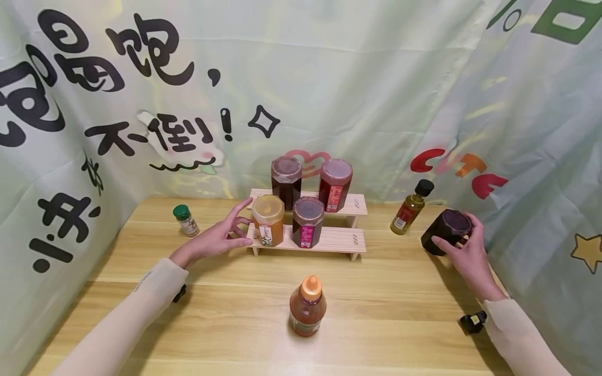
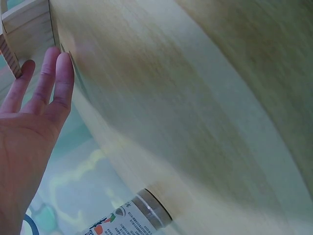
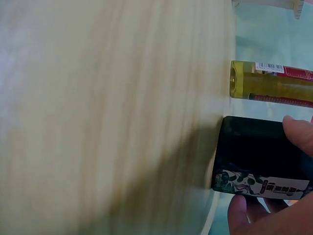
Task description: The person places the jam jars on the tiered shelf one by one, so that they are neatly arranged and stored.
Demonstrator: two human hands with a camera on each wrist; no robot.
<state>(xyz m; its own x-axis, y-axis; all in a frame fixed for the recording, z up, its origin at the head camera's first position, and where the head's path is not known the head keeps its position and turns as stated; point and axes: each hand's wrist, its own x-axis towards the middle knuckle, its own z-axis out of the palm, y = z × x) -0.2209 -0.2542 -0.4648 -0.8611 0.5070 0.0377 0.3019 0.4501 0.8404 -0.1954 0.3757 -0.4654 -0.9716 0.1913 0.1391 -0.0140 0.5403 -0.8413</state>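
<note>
My left hand [image 1: 245,223] is open with spread fingers, just left of a yellow honey jar [image 1: 268,220] on the lower step of a wooden shelf [image 1: 336,239]. In the left wrist view its fingers [image 2: 54,83] reach toward the shelf's corner [image 2: 27,27] without holding anything. My right hand [image 1: 452,236] grips a dark jar [image 1: 436,239] at the table's far right. In the right wrist view the fingers [image 3: 299,133] wrap round the dark jar [image 3: 252,149], whose base meets the tabletop.
Three dark red jars [image 1: 308,222] share the shelf with the honey jar. An oil bottle [image 1: 410,210] stands left of the gripped jar. A green-capped spice jar [image 1: 186,220] sits at the back left and an orange-capped sauce bottle [image 1: 307,308] at the front middle. Fabric walls enclose the table.
</note>
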